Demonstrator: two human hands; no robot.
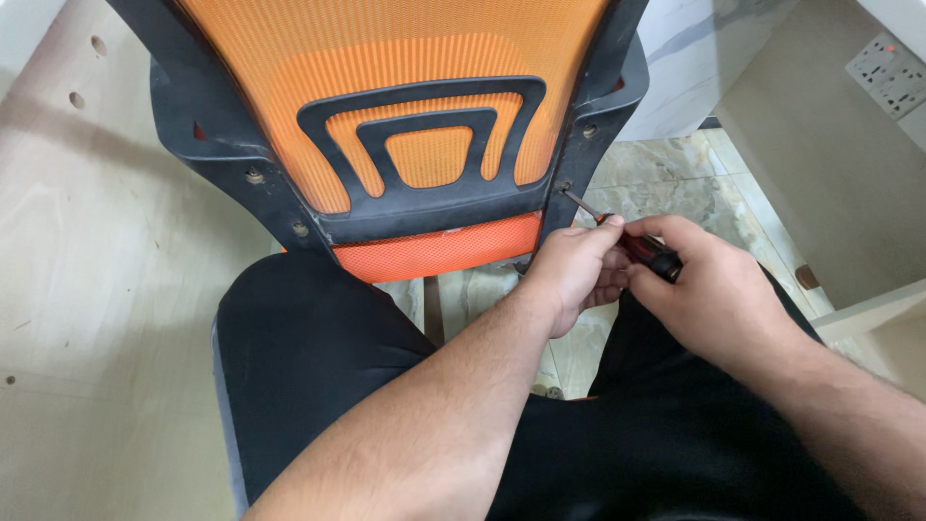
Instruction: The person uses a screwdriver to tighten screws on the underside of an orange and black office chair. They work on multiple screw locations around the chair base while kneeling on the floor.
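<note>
Head view: both hands, left hand (569, 275) and right hand (709, 289), pinch the red-black handled screwdriver (644, 249); beyond the grip, its tip meets a screw (564, 187) in the orange mesh chair's black plastic frame (579, 145). Tilted, the tip may slip out.

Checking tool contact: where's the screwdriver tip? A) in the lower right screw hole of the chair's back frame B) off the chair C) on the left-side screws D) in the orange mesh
A: the screwdriver, held by both the left hand and right hand, has its tip at the lower right screw hole of the black chair back frame.
</note>
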